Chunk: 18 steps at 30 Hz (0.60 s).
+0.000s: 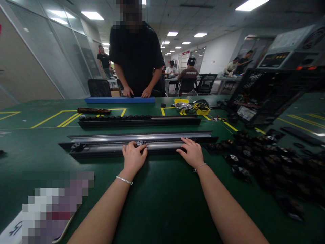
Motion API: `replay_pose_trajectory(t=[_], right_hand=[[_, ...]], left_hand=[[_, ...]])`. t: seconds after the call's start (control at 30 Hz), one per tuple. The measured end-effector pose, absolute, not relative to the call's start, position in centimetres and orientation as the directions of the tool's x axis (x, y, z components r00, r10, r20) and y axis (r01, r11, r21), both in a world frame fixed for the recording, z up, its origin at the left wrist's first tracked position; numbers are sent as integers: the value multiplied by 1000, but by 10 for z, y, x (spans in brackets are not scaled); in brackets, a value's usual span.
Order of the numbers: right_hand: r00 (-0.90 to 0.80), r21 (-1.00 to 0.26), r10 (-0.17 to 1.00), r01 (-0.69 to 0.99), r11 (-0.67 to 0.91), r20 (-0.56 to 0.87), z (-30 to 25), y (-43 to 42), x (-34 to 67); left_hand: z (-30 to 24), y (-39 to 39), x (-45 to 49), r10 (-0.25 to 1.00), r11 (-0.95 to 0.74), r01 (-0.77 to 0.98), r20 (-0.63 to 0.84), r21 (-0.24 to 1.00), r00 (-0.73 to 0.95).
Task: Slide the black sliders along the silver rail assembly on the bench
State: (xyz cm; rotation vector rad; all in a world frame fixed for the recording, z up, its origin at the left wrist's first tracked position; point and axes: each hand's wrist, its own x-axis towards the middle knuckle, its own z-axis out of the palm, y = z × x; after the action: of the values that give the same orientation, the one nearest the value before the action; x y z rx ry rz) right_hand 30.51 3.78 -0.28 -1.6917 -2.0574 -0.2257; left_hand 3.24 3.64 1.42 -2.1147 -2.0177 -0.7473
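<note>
Two long black rails with shiny grey inner channels lie side by side in front of me: a near rail [101, 148] and a far rail [101, 137]. My left hand [134, 159] is closed around a small black part with a silvery wheel-like face [139, 143], which sits at the near rail's channel. My right hand [191, 152] rests on the rails further right, fingers and thumb apart, with nothing visible in it. Another small black part [78, 147] sits at the near rail's left end.
A black rail lined with several black parts [114, 118] lies beyond. Loose black parts [274, 166] are heaped at right, near an open computer case [250, 96]. A co-worker's hands touch a blue bar [119, 100]. A steel bowl [182, 106] stands by yellow trays.
</note>
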Motion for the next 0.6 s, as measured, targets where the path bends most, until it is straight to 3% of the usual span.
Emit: replay_pose_trajectory(t=[0.6], right_hand=[[-131,-170,887,959,227,443,-2,37,305]], left_hand=[[12,36,39,902,-231,935,419,269,102]])
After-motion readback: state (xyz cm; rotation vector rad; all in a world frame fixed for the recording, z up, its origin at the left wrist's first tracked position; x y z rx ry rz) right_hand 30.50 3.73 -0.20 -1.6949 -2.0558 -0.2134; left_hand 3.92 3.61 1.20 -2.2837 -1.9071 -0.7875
